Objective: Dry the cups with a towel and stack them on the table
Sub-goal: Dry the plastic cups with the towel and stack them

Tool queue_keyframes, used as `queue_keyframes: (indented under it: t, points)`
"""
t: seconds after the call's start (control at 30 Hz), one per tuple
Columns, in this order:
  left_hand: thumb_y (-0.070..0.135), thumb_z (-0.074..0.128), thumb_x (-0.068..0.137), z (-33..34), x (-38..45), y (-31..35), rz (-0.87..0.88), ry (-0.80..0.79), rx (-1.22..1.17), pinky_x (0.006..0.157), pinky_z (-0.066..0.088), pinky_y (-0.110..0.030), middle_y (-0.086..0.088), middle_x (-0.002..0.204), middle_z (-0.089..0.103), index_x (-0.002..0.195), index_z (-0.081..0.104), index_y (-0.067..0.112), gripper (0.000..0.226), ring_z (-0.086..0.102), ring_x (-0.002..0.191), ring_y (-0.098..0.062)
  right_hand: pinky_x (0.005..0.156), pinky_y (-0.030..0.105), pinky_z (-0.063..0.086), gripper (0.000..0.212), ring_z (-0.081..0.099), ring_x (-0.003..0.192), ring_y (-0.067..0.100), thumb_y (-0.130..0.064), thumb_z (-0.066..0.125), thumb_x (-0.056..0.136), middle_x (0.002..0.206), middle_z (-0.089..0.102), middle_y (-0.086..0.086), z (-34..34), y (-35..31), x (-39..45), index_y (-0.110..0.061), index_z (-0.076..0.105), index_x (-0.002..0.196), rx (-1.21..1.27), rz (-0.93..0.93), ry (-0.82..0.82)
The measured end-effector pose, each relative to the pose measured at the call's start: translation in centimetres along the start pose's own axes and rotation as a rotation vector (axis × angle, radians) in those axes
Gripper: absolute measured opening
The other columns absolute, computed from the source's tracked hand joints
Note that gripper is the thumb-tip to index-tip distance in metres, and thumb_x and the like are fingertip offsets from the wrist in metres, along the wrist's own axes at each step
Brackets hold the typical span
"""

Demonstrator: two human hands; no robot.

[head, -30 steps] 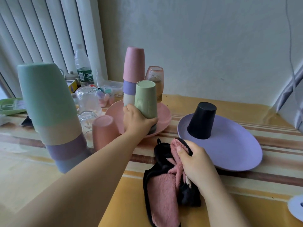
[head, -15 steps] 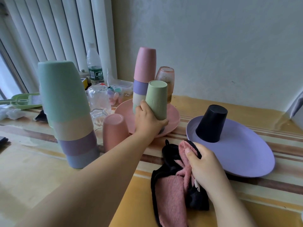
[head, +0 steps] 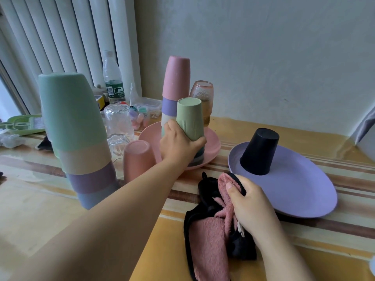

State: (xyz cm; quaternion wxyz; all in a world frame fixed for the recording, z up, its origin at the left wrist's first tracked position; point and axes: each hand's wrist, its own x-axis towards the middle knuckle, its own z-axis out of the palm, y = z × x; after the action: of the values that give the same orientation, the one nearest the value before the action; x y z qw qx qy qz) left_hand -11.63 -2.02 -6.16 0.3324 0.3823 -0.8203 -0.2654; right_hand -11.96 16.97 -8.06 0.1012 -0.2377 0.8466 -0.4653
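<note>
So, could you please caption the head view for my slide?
Left hand grips an upturned ribbed green plastic cup over the pink plate; right hand holds a pink-and-black towel.

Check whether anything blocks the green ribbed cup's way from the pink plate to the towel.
Nothing visible does. The left hand grips the green ribbed cup over the pink plate; the towel in the right hand lies just beyond bare table.

Water bottle (head: 112, 78) beside green grater (head: 24, 124)

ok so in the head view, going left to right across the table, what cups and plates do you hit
tall stack of cups → upside-down pink cup → green cup gripped by the left hand over the pink plate → black cup upside down on the purple plate
</note>
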Motion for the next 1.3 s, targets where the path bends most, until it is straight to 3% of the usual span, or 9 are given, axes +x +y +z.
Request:
queue_keyframes:
  t: [0.23, 0.37, 0.47, 0.63, 0.9, 1.03, 1.1, 1.2, 1.3]
  points:
    - [0.058, 0.064, 0.078, 0.0, 0.0, 0.2, 0.044, -0.01, 0.103, 0.068, 0.036, -0.036, -0.008, 0.106, 0.044, 0.11, 0.037, 0.008, 0.065, 0.058, 0.094, -0.035, 0.071, 0.014, 0.042, 0.029, 0.057, 0.1, 0.008, -0.022, 0.047, 0.097, 0.108, 0.064, -0.011, 0.0, -0.1, 0.0, -0.027, 0.058, 0.123, 0.006, -0.005, -0.005]
    - [0.046, 0.073, 0.073, 0.3, 0.1, 0.0, 0.045, -0.032, -0.053, 0.082, 0.044, -0.038, -0.005, 0.103, 0.039, 0.11, 0.039, 0.007, 0.064, 0.052, 0.102, -0.032, 0.089, 0.025, 0.043, 0.035, 0.054, 0.114, 0.012, -0.025, 0.046, 0.097, 0.122, 0.061, -0.009, 0.0, 0.0, 0.0, -0.026, 0.052, 0.132, -0.004, 0.012, -0.015]
    - [0.036, 0.078, 0.072, 0.5, 0.4, -0.1, 0.036, -0.059, -0.182, 0.081, 0.04, -0.033, -0.005, 0.104, 0.033, 0.11, 0.039, 0.005, 0.062, 0.047, 0.104, -0.031, 0.087, 0.024, 0.041, 0.034, 0.054, 0.114, 0.012, -0.024, 0.046, 0.097, 0.122, 0.061, -0.009, 0.0, 0.0, -0.1, -0.026, 0.053, 0.131, 0.002, 0.009, -0.011]
    - [0.043, 0.074, 0.076, 0.4, 0.5, -0.2, 0.083, -0.06, -0.105, 0.079, 0.045, -0.041, -0.008, 0.107, 0.038, 0.11, 0.039, 0.004, 0.062, 0.052, 0.099, -0.033, 0.085, 0.022, 0.04, 0.034, 0.054, 0.112, 0.011, -0.024, 0.046, 0.097, 0.121, 0.061, -0.008, 0.0, 0.0, 0.0, -0.026, 0.053, 0.13, 0.01, 0.007, -0.005]
    - [0.05, 0.069, 0.079, -0.5, 0.6, 0.3, 0.169, -0.014, 0.001, 0.066, 0.035, -0.036, -0.004, 0.102, 0.031, 0.11, 0.038, 0.003, 0.064, 0.056, 0.092, -0.035, 0.088, 0.022, 0.039, 0.036, 0.053, 0.117, 0.012, -0.025, 0.045, 0.098, 0.125, 0.06, -0.008, 0.2, 0.1, 0.1, -0.026, 0.051, 0.133, -0.002, 0.008, 0.001]
    - [0.053, 0.069, 0.078, -0.8, 1.2, 0.5, 0.209, 0.003, 0.023, 0.065, 0.039, -0.036, -0.003, 0.102, 0.032, 0.11, 0.038, 0.005, 0.065, 0.055, 0.09, -0.033, 0.09, 0.024, 0.041, 0.034, 0.053, 0.114, 0.011, -0.025, 0.045, 0.098, 0.123, 0.06, -0.008, 0.3, 0.1, 0.1, -0.026, 0.052, 0.131, -0.006, 0.004, -0.001]
    - [0.051, 0.07, 0.077, -0.6, 1.1, 0.3, 0.183, 0.005, -0.01, 0.068, 0.042, -0.038, -0.002, 0.101, 0.033, 0.108, 0.038, 0.007, 0.063, 0.054, 0.092, -0.032, 0.088, 0.024, 0.04, 0.033, 0.054, 0.112, 0.011, -0.024, 0.045, 0.098, 0.121, 0.061, -0.009, 0.2, 0.0, 0.0, -0.026, 0.053, 0.13, 0.0, 0.0, 0.001]
    - [0.044, 0.076, 0.073, -0.5, 1.3, 0.1, 0.172, 0.019, -0.164, 0.087, 0.046, -0.046, -0.002, 0.103, 0.034, 0.111, 0.04, 0.007, 0.064, 0.049, 0.103, -0.031, 0.089, 0.024, 0.042, 0.034, 0.054, 0.112, 0.011, -0.025, 0.045, 0.097, 0.12, 0.061, -0.009, 0.2, 0.1, 0.0, -0.026, 0.052, 0.131, -0.001, 0.004, -0.002]
    - [0.034, 0.08, 0.073, -1.6, 1.6, 1.2, 0.184, 0.058, -0.337, 0.091, 0.042, -0.037, -0.001, 0.109, 0.033, 0.122, 0.041, 0.006, 0.069, 0.043, 0.105, -0.021, 0.09, 0.024, 0.043, 0.035, 0.055, 0.113, 0.011, -0.027, 0.045, 0.098, 0.121, 0.061, -0.009, 0.2, 0.2, 0.1, -0.026, 0.052, 0.132, 0.004, 0.008, -0.015]
